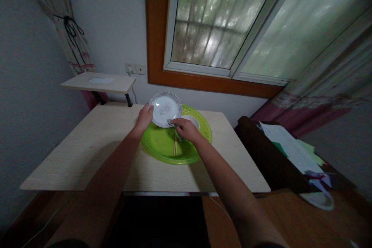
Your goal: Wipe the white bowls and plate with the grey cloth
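My left hand [145, 117] grips the left rim of a white plate [165, 107] with a faint floral pattern, thumb on its upper face. The plate is tilted towards me above a round, bright green tray [159, 145]. My right hand [186, 128] is closed on a small greyish cloth [171, 122], which touches the plate's lower right edge. Behind the right hand a white bowl [192, 119] sits on the tray, partly hidden. A pair of chopsticks [175, 146] lies on the tray below the plate.
The tray stands on a pale wooden table [232, 155]. A small raised shelf [116, 82] is at the back left. To the right, a dark brown piece of furniture [267, 155] bears papers [287, 147]. A window [215, 27] is in the wall behind.
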Demonstrator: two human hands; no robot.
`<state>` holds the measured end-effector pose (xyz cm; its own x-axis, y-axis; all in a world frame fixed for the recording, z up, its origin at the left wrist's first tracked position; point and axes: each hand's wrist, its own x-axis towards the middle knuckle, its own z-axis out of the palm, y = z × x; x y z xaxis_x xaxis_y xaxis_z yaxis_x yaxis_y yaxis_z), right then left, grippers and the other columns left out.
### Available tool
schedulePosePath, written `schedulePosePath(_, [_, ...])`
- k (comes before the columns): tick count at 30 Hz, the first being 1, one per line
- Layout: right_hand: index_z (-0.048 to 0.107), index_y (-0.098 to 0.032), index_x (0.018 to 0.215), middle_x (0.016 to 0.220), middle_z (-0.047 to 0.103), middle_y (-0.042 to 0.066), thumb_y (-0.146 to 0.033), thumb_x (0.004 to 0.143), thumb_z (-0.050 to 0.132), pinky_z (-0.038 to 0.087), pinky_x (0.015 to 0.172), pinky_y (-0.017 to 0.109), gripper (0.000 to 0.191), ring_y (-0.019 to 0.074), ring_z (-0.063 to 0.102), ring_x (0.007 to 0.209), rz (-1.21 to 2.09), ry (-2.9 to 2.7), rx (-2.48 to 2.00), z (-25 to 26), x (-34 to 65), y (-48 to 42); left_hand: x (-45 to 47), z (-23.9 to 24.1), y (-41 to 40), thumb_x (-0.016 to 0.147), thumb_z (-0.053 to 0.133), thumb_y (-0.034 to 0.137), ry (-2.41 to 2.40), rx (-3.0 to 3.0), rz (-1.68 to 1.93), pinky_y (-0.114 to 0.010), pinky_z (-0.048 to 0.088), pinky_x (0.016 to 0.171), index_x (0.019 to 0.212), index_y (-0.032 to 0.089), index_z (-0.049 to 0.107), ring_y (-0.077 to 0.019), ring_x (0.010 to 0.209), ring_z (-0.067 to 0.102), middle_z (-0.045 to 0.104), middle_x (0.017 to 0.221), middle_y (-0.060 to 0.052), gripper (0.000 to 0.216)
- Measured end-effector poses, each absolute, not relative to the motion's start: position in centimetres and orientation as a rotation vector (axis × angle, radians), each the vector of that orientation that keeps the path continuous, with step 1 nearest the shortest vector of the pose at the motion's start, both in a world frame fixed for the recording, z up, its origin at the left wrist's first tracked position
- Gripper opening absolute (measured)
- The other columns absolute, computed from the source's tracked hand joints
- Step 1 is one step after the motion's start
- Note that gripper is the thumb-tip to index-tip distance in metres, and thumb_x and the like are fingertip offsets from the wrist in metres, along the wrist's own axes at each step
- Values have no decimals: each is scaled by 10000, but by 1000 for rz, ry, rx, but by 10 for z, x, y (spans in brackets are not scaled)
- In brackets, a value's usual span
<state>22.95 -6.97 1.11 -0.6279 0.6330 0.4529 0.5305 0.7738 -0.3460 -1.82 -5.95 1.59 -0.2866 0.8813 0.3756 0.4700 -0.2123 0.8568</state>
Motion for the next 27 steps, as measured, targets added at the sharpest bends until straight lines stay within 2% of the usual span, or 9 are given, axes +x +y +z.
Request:
schedulePosePath(5, [726,-257,1202,1207,740,34,-95,859,561,510,1033,351,413,195,690,1121,342,-2423,-763,9,227,-69,-20,13,-57,930,418,433,1650,1583,1520,-380,481,934,1091,144,658,-263,1024,651,713,1106,-144,409])
schedulePosePath(10, [738,-219,1170,1189,744,71,-92,851,584,516,1025,371,376,221,692,1100,174,-2332,-973,12,231,-63,-19,15,-57,931,414,427,1676,1579,1497,-376,479,920,1070,152,663,-257,992,652,716,1072,-142,397])
schedulePosePath(17, [711,-182,1221,1267,699,104,-96,885,554,498,1046,406,381,252,635,1170,-31,-2159,-1171,13,236,-60,-17,17,-59,931,427,436,1661,1606,1455,-384,480,922,1060,153,668,-260,1001,650,717,1074,-141,394])
schedulePosePath(22, [734,-200,1163,1197,731,90,-100,863,586,508,1020,351,349,221,674,1103,56,-2218,-1143,14,233,-65,-16,19,-60,931,423,421,1665,1598,1458,-386,483,921,1058,150,671,-262,991,653,716,1072,-147,389])
schedulePosePath(27, [731,-195,1166,1160,755,67,-101,868,579,515,988,322,348,201,700,1072,256,-2400,-918,14,229,-71,-17,17,-59,924,432,434,1667,1580,1479,-383,485,933,1082,153,670,-262,1003,656,718,1092,-144,401])
